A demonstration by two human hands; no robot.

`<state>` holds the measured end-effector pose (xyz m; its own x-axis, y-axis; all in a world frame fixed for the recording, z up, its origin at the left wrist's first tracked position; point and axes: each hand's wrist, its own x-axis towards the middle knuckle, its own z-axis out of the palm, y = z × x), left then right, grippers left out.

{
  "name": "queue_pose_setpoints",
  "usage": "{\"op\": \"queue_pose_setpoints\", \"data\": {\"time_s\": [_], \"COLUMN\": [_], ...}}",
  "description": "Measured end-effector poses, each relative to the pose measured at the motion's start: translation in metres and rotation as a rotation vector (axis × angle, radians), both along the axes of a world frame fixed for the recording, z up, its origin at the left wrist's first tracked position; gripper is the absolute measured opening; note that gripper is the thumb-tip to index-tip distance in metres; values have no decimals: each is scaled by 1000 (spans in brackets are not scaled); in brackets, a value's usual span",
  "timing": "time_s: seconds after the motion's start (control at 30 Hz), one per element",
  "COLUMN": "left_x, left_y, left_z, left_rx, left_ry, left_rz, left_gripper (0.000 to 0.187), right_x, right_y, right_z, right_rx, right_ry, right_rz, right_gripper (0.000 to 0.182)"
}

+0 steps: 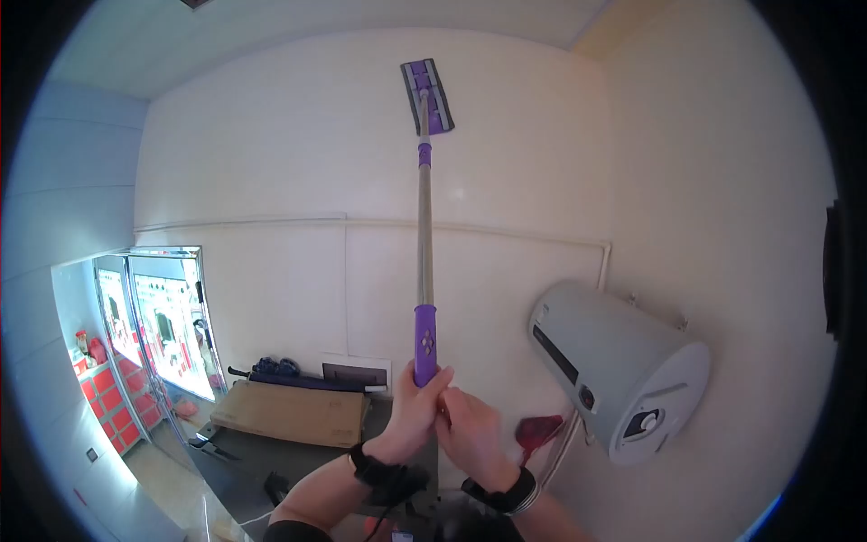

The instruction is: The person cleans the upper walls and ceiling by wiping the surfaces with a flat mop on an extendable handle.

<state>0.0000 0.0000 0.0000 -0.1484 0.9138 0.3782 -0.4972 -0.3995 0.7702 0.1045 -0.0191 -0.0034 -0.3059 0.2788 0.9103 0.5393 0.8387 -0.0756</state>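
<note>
A long flat mop (425,235) with a silver pole and purple grip reaches up the pale wall. Its purple and grey rectangular head (427,97) lies against the upper wall, slightly tilted. My left hand (417,411) is wrapped round the lower part of the purple grip, at the bottom centre. Just to its right and touching it, my right hand (470,429) is closed round the handle's lower end, which the fingers mostly hide. Both wrists wear black bands.
A grey-white cylindrical water heater (614,361) hangs at right, near white pipes (515,236). Below left, a cardboard box (289,413) rests on a dark surface. Further left stands a glass door (172,316) beside red-fronted shelves (108,402). A red dustpan-like object (538,431) is low right.
</note>
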Motion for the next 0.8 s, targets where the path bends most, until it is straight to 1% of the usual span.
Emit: {"op": "queue_pose_setpoints", "data": {"time_s": [0.07,0.1,0.17,0.2,0.27,0.33,0.4,0.47,0.5,0.57,0.6,0.63,0.67,0.73,0.77,0.8], "left_x": [-2,-45,-56,-49,-40,-38,-43,-50,-53,-57,-58,-57,-56,-53,-53,-51], "left_y": [21,39,61,66,96,106,105,109,113,115,112,110,111,112,116,120], "left_z": [-6,13,2,2,41,68,93,111,120,130,135,141,146,155,159,166], "left_rx": [-75,-46,-12,-7,63,83,105,118,113,105,97,89,89,140,137,126], "left_ry": [-112,33,23,-7,1,26,31,30,26,22,24,28,30,-27,-31,-63], "left_rz": [7,1,-34,-27,-32,54,59,72,69,67,15,-39,-41,-225,-224,-349], "left_gripper": [17,17,18,19,20,21,23,24,25,26,26,27,27,22,22,20], "right_x": [4,-28,-9,7,35,54,67,77,83,92,93,94,93,94,95,97], "right_y": [-5,-9,-34,-43,-41,-44,-50,-63,-67,-75,-81,-89,-94,-97,-99,-101], "right_z": [5,12,5,-2,-2,-11,-20,-28,-33,-41,-37,-30,-27,-24,-24,-23], "right_rx": [-167,-137,-138,-154,-157,-117,-77,-163,-160,-199,-198,-218,-238,-210,-182,-181], "right_ry": [11,156,202,176,217,187,172,186,180,141,139,170,203,198,193,192], "right_rz": [13,15,-2,-11,-45,-67,-84,-112,-112,-187,-189,-141,-93,-82,-72,-72], "right_gripper": [15,15,14,14,15,16,17,17,17,21,21,17,13,13,13,13]}}
